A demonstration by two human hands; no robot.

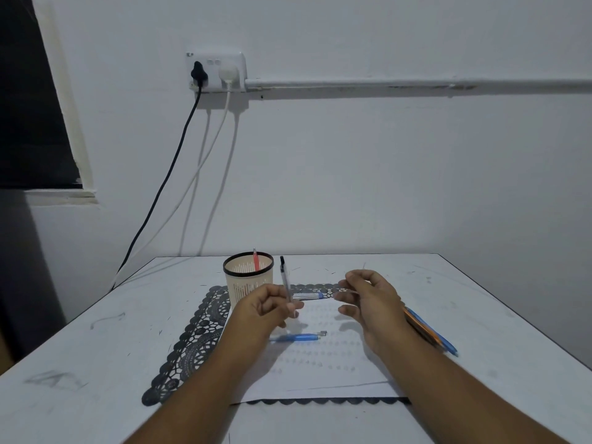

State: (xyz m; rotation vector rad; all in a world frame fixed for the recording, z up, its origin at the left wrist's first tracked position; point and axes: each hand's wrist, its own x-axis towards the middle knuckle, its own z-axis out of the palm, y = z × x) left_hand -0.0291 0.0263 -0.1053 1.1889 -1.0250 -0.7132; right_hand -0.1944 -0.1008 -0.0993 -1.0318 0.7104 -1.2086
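Left hand [272, 307] pinched a clear black-capped pen [285, 278] upright just right of the cup [248, 283]. Right hand [373, 302] pinched a thin pale piece [347, 292], seemingly its refill. Only a red pen [255, 261] stood in the cup, and a blue barrel [296, 338] lay nearer than the cup, so most work seemingly remained.

Bare left grip [269, 307], bare right grip [374, 304], bare forearms [214, 376]

Beige mesh pen cup [248, 285] holding red pen [255, 261], on black lace mat [192, 341]; blue pen [296, 338] on paper sheet [320, 378]; wall socket [216, 70].
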